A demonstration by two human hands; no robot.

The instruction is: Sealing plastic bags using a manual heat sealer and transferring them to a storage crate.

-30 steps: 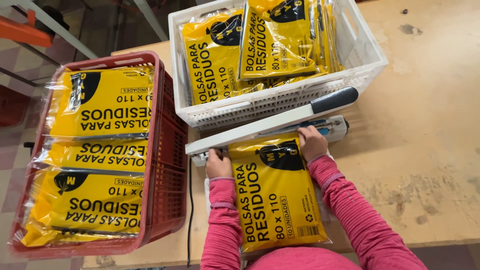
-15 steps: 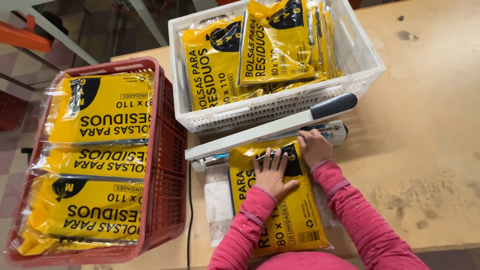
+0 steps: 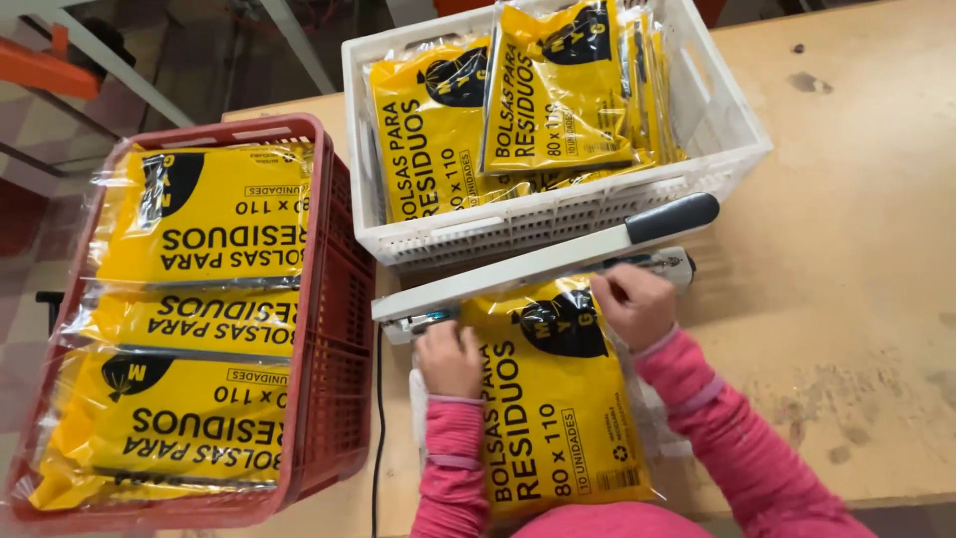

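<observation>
A yellow and black plastic packet [image 3: 558, 399] lies flat on the wooden table in front of me, its top edge under the raised white arm of a heat sealer [image 3: 538, 264] with a black handle. My left hand [image 3: 450, 359] grips the packet's upper left corner beside the sealer's hinge end. My right hand [image 3: 635, 304] pinches the upper right corner just below the sealer arm. Both sleeves are pink.
A white plastic crate [image 3: 558, 214] behind the sealer holds several upright yellow packets. A red plastic crate [image 3: 334, 299] at the left holds three flat yellow packets. A black cable [image 3: 376, 438] runs down past the table's front edge. Bare wooden tabletop [image 3: 856, 279] extends right.
My left hand moved from the middle of the packet back to its upper left corner. The packet sits straight under the sealer arm again.
</observation>
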